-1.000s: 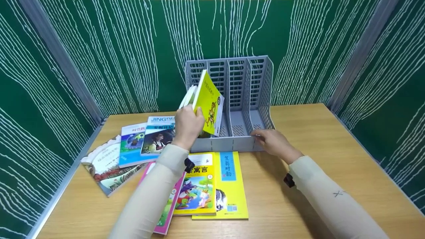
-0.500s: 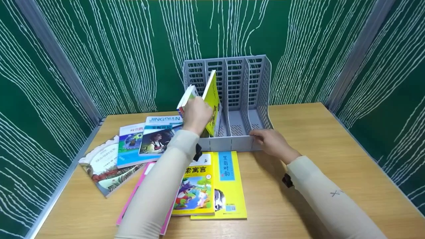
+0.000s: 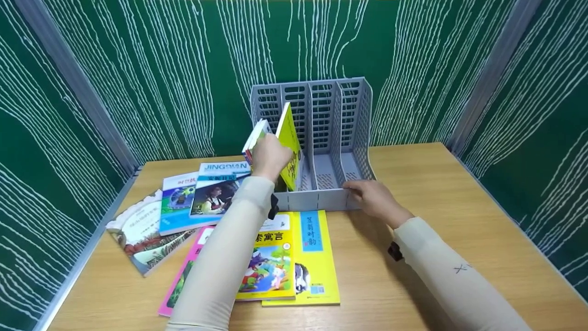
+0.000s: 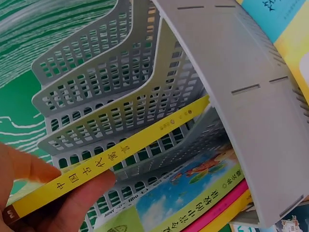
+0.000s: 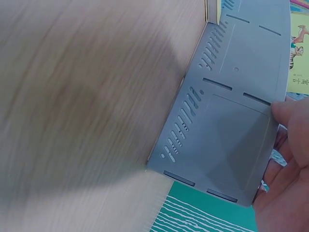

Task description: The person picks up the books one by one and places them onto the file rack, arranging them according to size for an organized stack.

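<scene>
My left hand (image 3: 272,157) pinches a thin yellow book (image 3: 287,131) between thumb and fingers, near the top of its spine. In the left wrist view the yellow book (image 4: 96,162) stands slanted in the second compartment from the left of a grey desktop file rack (image 3: 304,201). Its lower end is behind the rack's front wall. Several books (image 4: 193,186) stand in the leftmost compartment, partly hidden by my left hand in the head view. My right hand (image 3: 374,198) grips the rack's front edge near its right corner, thumb on the outer face.
Left of the rack lie overlapping books, among them a blue one (image 3: 177,214) and one with a white top (image 3: 216,188). In front lie a pink book (image 3: 183,280), a yellow picture-cover book (image 3: 271,271) and another yellow book (image 3: 321,271). Green panels (image 3: 174,69) enclose the table (image 3: 413,184).
My left hand has moved the yellow book slightly right, turned it more edge-on and lowered it into the second compartment. My right hand has kept its grip on the rack.
</scene>
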Motion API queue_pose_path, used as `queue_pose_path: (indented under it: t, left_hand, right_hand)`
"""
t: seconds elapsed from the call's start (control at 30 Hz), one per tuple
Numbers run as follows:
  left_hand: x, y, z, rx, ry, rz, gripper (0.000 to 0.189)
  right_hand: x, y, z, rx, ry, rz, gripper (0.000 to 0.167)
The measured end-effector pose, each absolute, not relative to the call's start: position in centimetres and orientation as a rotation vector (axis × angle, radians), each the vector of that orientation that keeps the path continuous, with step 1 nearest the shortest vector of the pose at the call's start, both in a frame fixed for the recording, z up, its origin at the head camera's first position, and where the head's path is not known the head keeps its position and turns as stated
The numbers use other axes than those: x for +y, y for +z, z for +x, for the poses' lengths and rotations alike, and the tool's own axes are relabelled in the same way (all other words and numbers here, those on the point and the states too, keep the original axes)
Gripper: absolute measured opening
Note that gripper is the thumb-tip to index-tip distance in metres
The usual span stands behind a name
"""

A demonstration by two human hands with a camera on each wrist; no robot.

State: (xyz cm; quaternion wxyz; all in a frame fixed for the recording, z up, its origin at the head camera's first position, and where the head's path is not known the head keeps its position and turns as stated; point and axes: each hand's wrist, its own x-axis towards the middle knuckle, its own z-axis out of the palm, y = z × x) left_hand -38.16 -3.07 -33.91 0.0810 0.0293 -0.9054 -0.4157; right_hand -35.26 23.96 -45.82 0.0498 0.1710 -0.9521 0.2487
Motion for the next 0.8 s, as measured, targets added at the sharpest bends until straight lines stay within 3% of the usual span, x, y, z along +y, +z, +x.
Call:
queue_pose_path:
  t: [0.8]
  left_hand:
    - [-3.4,-34.5,-39.7,-2.658,-1.163,0.052,0.034]
  right_hand:
    - [24.0,-45.8,-35.3,-2.907,0.709,0.498,0.033]
